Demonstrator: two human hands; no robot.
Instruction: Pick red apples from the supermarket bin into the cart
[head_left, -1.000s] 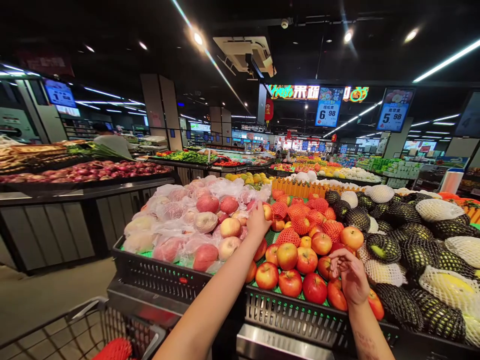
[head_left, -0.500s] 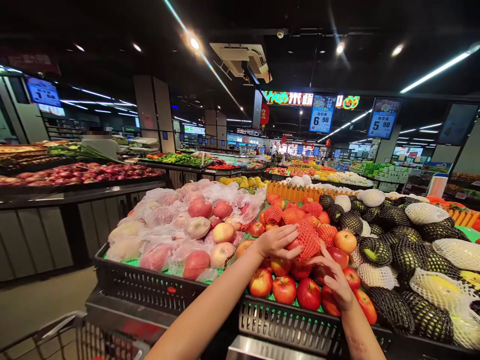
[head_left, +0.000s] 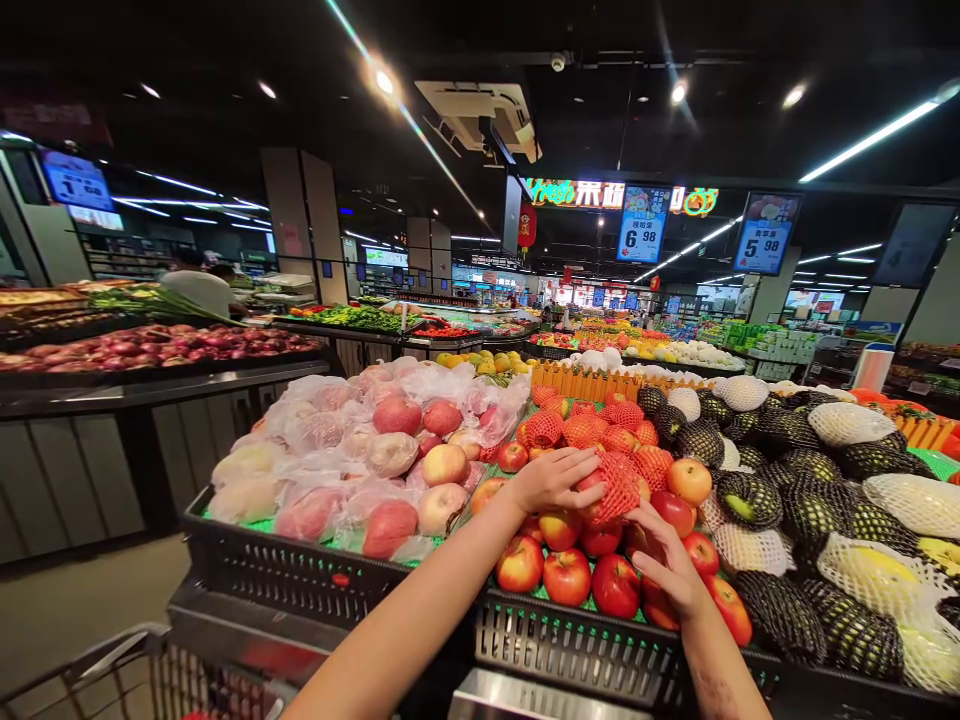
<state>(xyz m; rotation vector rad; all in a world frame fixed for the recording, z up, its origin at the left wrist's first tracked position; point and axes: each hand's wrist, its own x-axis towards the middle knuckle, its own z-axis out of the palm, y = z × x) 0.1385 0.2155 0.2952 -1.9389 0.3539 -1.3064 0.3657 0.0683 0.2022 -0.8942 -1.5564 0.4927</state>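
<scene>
My left hand (head_left: 553,478) rests on an apple in a red foam net (head_left: 613,486) above a pile of bare red apples (head_left: 568,576) in a black crate (head_left: 577,643). Its fingers curl round the netted apple from the left. My right hand (head_left: 666,561) reaches up from below, fingertips on the lower edge of the same net. More netted apples (head_left: 589,430) lie behind. To the left, pink apples in clear plastic bags (head_left: 352,460) fill a neighbouring crate (head_left: 300,572).
Dark fruit in black and white foam nets (head_left: 817,500) covers the right side. A shopping cart (head_left: 142,680) stands at bottom left. A person in white (head_left: 196,288) stands behind the left produce counter (head_left: 135,390). Price signs (head_left: 641,224) hang overhead.
My left hand came back from the far apples and took hold of the netted apple. My right hand rose to touch the net. Both have barely moved in the last half second.
</scene>
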